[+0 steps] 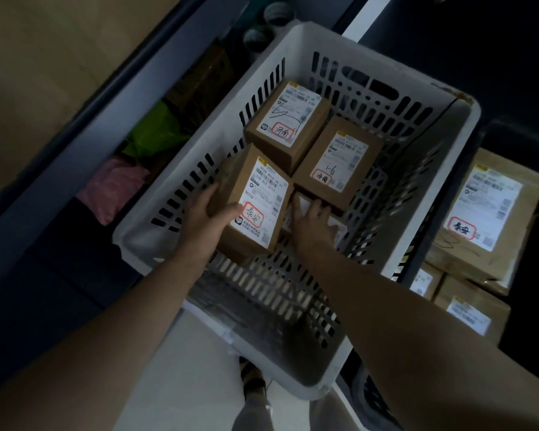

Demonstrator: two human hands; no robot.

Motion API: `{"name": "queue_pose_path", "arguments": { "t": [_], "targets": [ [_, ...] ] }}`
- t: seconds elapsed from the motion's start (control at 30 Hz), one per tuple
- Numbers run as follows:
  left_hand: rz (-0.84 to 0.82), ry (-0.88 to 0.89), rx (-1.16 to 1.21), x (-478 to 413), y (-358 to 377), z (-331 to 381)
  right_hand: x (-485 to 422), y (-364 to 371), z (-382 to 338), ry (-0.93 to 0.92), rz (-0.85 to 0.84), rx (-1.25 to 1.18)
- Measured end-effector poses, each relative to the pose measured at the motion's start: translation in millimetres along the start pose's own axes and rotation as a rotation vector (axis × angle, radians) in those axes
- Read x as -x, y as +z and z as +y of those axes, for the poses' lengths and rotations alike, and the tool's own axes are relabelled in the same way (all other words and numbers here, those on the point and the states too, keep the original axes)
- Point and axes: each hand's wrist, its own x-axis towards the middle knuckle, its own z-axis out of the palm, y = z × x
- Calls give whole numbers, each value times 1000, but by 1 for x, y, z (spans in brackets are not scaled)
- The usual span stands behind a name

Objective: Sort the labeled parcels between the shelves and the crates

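A white slotted crate (296, 362) sits below me with brown labeled parcels inside. My left hand (210, 214) grips the near-left parcel (255, 194), thumb on its white label, the box tilted up. My right hand (313, 220) reaches down beside it and touches a low white-labeled parcel (339, 227) that is mostly hidden. Two more parcels lie further in: one at the back (288, 119) and one to its right marked 1-6 (339, 160).
To the right a dark crate (442, 231) holds several larger labeled boxes (486, 213). On the left a dark shelf edge (84, 157) runs diagonally, with green (156, 132) and pink (112, 191) bags behind it. Pale floor lies below the crate.
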Motion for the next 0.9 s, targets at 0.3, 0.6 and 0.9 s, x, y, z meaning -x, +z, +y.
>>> {"name": "queue_pose_path", "arguments": {
  "t": [0.3,0.6,0.9],
  "targets": [
    [-11,-22,44,16,2,14,20,-34,-1,-83,155,-496],
    [-57,92,104,53,22,80,90,-95,27,84,29,-1577],
    [-323,178,-24,97,122,133,164,-113,140,13,111,-1816]
  ]
}}
